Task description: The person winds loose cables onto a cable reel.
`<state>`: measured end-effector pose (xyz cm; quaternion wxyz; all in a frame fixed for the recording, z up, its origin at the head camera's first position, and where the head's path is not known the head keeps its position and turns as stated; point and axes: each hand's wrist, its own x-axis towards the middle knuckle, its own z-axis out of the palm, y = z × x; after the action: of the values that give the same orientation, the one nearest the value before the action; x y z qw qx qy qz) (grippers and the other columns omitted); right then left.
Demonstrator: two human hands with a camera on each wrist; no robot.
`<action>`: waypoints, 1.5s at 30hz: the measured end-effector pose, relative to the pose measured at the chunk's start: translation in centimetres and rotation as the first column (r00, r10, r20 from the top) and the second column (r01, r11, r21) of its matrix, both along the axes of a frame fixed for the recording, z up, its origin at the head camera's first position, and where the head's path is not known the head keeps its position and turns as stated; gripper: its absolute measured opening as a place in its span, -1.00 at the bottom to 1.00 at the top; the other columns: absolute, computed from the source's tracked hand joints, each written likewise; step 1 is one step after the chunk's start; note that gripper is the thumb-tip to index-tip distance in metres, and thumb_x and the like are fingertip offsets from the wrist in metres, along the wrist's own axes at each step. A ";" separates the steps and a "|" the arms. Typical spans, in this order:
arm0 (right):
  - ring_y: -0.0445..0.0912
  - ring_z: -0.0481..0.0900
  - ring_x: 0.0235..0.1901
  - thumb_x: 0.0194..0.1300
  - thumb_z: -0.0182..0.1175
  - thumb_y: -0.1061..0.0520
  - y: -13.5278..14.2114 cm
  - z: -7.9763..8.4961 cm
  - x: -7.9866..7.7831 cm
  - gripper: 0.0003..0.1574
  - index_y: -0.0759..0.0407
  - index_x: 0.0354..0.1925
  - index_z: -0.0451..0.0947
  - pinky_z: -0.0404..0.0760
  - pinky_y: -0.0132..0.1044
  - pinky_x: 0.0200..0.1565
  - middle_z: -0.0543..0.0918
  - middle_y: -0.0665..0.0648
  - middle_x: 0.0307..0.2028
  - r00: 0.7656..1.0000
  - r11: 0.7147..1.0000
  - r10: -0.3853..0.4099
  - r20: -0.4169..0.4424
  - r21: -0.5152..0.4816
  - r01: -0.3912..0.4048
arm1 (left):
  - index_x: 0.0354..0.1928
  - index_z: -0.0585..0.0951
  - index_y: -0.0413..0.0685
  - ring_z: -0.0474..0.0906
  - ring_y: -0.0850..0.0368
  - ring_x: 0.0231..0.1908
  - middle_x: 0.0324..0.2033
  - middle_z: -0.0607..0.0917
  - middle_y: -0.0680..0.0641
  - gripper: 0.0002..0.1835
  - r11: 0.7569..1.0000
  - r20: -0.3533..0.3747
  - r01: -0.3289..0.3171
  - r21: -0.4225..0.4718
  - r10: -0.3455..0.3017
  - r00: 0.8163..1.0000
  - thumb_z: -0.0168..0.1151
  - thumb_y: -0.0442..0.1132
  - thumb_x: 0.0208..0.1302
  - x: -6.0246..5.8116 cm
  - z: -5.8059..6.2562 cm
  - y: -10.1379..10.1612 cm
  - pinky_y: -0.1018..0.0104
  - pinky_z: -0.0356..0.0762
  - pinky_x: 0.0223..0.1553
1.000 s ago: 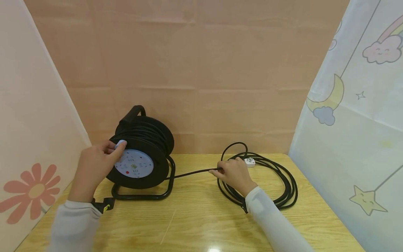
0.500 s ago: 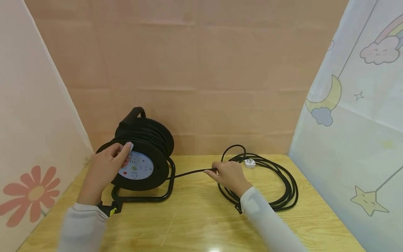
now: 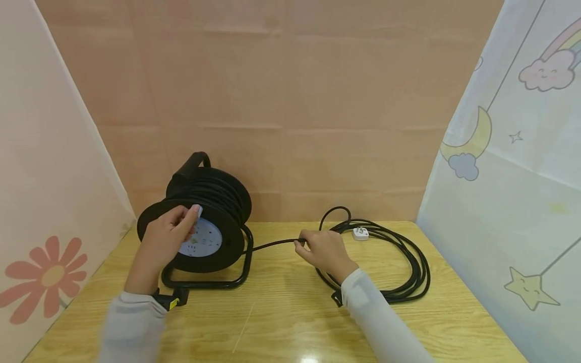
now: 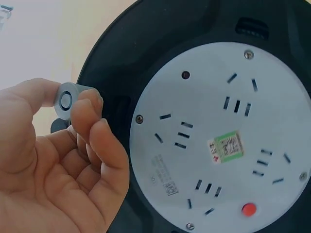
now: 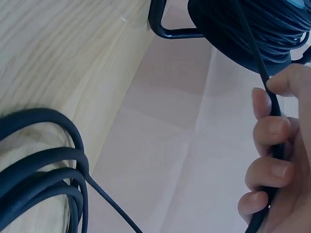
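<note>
On the left of the table stands a black cable reel (image 3: pixel 181 262) on a tubular frame, cable wound round its drum. Its front carries a pale round socket panel (image 4: pixel 214 145) with a red button. My left hand (image 3: pixel 168 234) pinches the reel's small grey crank knob (image 4: pixel 67 99) between thumb and fingers, left of the panel in the left wrist view. My right hand (image 3: pixel 324 249) grips the black cable (image 3: pixel 274 244) where it runs from the reel; in the right wrist view its fingers curl round the cable (image 5: pixel 257 53).
Loose coils of cable (image 3: pixel 415 272) lie on the wooden table (image 3: pixel 272 322) at the right. A white plug (image 3: pixel 360 233) rests beside them. Patterned sheets (image 3: pixel 495 191) hang at both sides, and a plain peach sheet (image 3: pixel 281 101) closes off the back.
My left hand has carried the crank knob rightward across the front of the reel, and the panel has turned. My right hand has shifted a little left, toward the reel, with the cable.
</note>
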<state>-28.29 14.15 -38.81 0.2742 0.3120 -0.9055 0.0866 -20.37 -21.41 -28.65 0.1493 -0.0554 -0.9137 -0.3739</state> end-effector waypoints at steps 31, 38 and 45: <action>-0.27 0.51 -0.59 0.39 0.23 -0.22 -3.0 -0.7 0.7 -0.70 -0.09 -0.32 0.68 0.53 -0.13 -0.32 0.68 -0.18 -0.50 0.999 0.997 -0.009 0.039 0.072 0.006 | -0.35 0.52 -0.09 0.51 0.03 -0.43 -0.45 0.61 -0.10 -0.42 0.987 0.083 0.100 0.129 -0.111 0.990 -0.05 0.30 0.48 -0.6 -3.6 4.3 0.18 0.46 -0.37; -0.31 0.47 -0.60 0.42 0.21 -0.22 -3.6 -0.7 0.8 -0.70 -0.10 -0.29 0.68 0.39 -0.24 -0.40 0.68 -0.19 -0.49 0.999 0.997 0.006 0.036 0.080 -0.009 | -0.36 0.54 -0.08 0.53 0.04 -0.42 -0.44 0.62 -0.11 -0.44 0.984 0.114 0.106 0.143 -0.123 0.986 -0.02 0.28 0.48 -0.8 -3.8 4.6 0.19 0.47 -0.37; -0.29 0.50 -0.59 0.39 0.25 -0.20 -3.8 -0.7 0.7 -0.74 -0.10 -0.28 0.69 0.31 -0.29 -0.42 0.69 -0.18 -0.46 0.999 0.997 0.025 0.033 0.069 -0.028 | -0.36 0.56 -0.08 0.55 0.08 -0.42 -0.45 0.63 -0.06 -0.45 0.982 0.144 0.104 0.156 -0.127 0.981 0.00 0.27 0.47 -0.6 -4.0 4.9 0.20 0.46 -0.38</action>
<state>-27.60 10.35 -39.49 0.2478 0.3319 -0.9080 0.0639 -20.94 -16.52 -32.64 0.0605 -0.0684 -0.8875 -0.4518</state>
